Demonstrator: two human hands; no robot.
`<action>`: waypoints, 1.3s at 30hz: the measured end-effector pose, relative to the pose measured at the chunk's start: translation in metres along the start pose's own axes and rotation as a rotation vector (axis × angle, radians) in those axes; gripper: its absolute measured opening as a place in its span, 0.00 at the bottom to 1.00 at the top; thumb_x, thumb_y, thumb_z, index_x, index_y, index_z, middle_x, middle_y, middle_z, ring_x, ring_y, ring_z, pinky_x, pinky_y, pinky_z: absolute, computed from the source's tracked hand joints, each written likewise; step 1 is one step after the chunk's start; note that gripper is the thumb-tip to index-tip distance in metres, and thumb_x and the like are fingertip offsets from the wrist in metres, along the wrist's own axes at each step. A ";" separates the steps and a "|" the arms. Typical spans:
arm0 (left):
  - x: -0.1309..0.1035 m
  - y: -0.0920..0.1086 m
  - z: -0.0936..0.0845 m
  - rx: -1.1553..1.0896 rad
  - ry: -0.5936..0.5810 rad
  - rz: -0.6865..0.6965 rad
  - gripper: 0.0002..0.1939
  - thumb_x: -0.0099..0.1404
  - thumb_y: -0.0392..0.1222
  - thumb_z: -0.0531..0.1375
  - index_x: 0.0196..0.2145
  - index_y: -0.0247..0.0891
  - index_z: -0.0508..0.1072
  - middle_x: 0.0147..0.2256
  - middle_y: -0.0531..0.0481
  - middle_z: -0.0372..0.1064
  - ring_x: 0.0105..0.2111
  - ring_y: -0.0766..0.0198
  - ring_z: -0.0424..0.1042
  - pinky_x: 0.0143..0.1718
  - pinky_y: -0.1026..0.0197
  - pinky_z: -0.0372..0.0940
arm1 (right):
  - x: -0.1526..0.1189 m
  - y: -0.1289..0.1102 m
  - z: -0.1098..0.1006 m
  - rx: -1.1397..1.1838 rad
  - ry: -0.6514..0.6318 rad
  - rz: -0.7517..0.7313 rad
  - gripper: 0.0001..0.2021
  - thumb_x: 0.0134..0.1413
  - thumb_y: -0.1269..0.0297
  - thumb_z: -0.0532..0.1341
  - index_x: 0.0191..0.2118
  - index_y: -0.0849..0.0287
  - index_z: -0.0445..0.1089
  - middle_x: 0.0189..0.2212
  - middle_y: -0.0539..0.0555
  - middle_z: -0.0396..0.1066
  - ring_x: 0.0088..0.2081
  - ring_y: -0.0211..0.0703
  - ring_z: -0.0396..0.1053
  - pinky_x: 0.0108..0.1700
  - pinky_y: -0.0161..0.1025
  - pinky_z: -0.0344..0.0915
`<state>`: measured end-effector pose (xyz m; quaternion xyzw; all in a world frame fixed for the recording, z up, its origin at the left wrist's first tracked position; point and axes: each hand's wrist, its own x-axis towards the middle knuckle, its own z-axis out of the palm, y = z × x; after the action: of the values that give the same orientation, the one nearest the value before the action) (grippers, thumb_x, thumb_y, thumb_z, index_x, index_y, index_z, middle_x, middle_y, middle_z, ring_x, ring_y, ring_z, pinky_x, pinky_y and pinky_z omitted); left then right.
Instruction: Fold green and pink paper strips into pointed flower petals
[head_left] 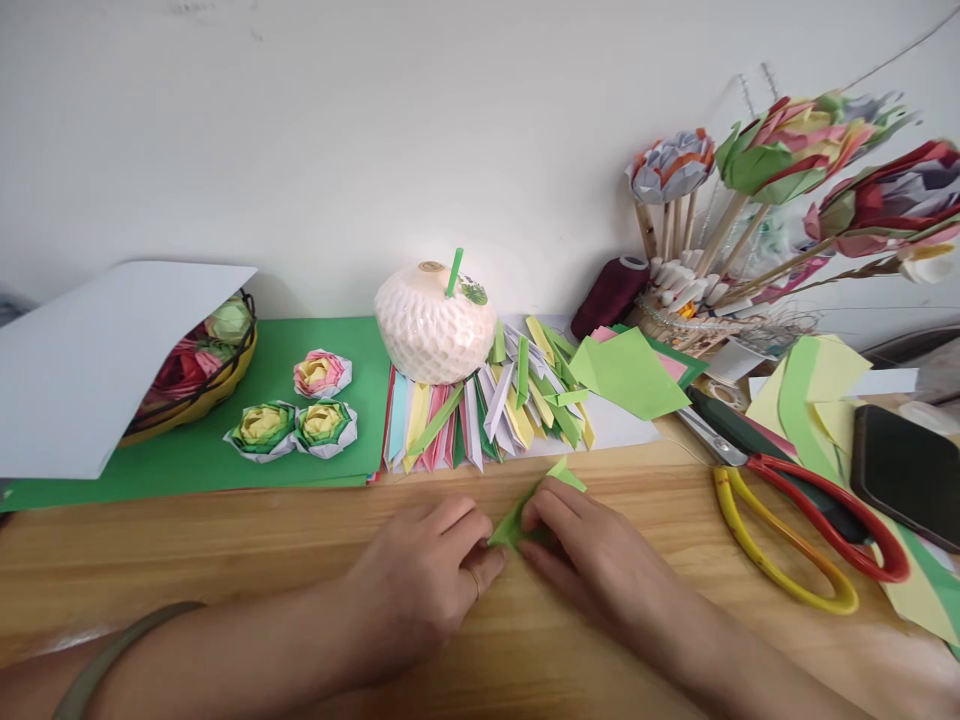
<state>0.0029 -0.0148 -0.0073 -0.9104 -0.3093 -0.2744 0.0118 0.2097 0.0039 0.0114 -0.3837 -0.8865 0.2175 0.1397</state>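
Observation:
A small light green paper (516, 522), folded to a pointed shape, is held between my hands just above the wooden table (300, 530). My left hand (435, 570) pinches its left tip between thumb and fingers. On the other side, my right hand (581, 545) grips the paper's right part, with the thumb below and fingers on top, hiding some of it. Behind the hands lies a spread of folded paper strips (487, 410) in green, yellow, pink and white. A flat light green paper sheet (630, 372) rests to their right.
Scissors (795, 510) with red and yellow handles and a black phone (911, 470) lie at right. A foam-wrapped round object (435, 320) stands behind the strips. Paper flowers (322, 373) sit on green sheets (300, 335) at left, beside a basket (199, 400) under white paper (97, 370).

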 end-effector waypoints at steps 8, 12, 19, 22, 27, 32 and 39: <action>0.003 -0.006 0.000 0.218 0.071 0.012 0.12 0.69 0.33 0.53 0.29 0.33 0.72 0.29 0.47 0.66 0.33 0.58 0.65 0.29 0.58 0.65 | -0.006 0.002 -0.014 -0.105 -0.114 -0.320 0.09 0.60 0.71 0.51 0.41 0.62 0.67 0.31 0.54 0.65 0.32 0.44 0.59 0.33 0.41 0.54; 0.004 -0.007 -0.002 0.089 0.036 0.002 0.14 0.70 0.32 0.50 0.32 0.31 0.73 0.32 0.45 0.69 0.36 0.59 0.67 0.33 0.57 0.68 | -0.006 -0.004 -0.011 -0.090 -0.149 -0.274 0.09 0.61 0.66 0.53 0.42 0.61 0.67 0.33 0.54 0.66 0.34 0.44 0.60 0.34 0.41 0.55; 0.004 -0.002 -0.007 0.115 0.056 0.155 0.16 0.70 0.28 0.47 0.36 0.26 0.75 0.34 0.42 0.74 0.38 0.57 0.70 0.39 0.55 0.68 | -0.007 -0.002 -0.005 -0.038 -0.012 -0.201 0.11 0.64 0.68 0.50 0.39 0.58 0.71 0.27 0.51 0.65 0.29 0.40 0.62 0.29 0.37 0.55; 0.003 -0.002 -0.007 0.180 0.059 0.219 0.18 0.70 0.28 0.45 0.40 0.25 0.75 0.40 0.41 0.74 0.41 0.56 0.70 0.43 0.54 0.66 | -0.006 0.003 -0.002 0.014 0.174 -0.065 0.11 0.64 0.69 0.51 0.38 0.59 0.71 0.28 0.52 0.68 0.30 0.39 0.66 0.30 0.35 0.60; 0.003 -0.006 -0.006 0.187 0.039 0.222 0.19 0.70 0.28 0.44 0.41 0.26 0.74 0.42 0.41 0.75 0.42 0.57 0.70 0.45 0.54 0.66 | -0.002 0.008 0.000 0.053 0.252 0.144 0.06 0.57 0.69 0.57 0.39 0.59 0.70 0.27 0.51 0.69 0.28 0.39 0.67 0.28 0.34 0.63; 0.004 -0.010 -0.007 0.164 0.007 0.236 0.18 0.70 0.29 0.44 0.42 0.26 0.74 0.43 0.40 0.74 0.43 0.55 0.70 0.44 0.52 0.67 | 0.000 0.007 0.001 0.072 0.239 0.139 0.04 0.55 0.72 0.58 0.35 0.59 0.69 0.27 0.51 0.69 0.28 0.39 0.67 0.27 0.33 0.63; 0.008 -0.016 -0.010 0.122 -0.012 0.238 0.13 0.70 0.31 0.50 0.41 0.28 0.74 0.42 0.41 0.74 0.44 0.55 0.70 0.47 0.49 0.66 | 0.000 0.008 0.003 0.003 0.229 -0.050 0.08 0.61 0.72 0.54 0.37 0.59 0.70 0.31 0.54 0.69 0.32 0.40 0.67 0.33 0.35 0.65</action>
<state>-0.0057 0.0008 0.0028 -0.9399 -0.2155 -0.2462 0.0976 0.2138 0.0078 0.0042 -0.3836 -0.8737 0.1702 0.2460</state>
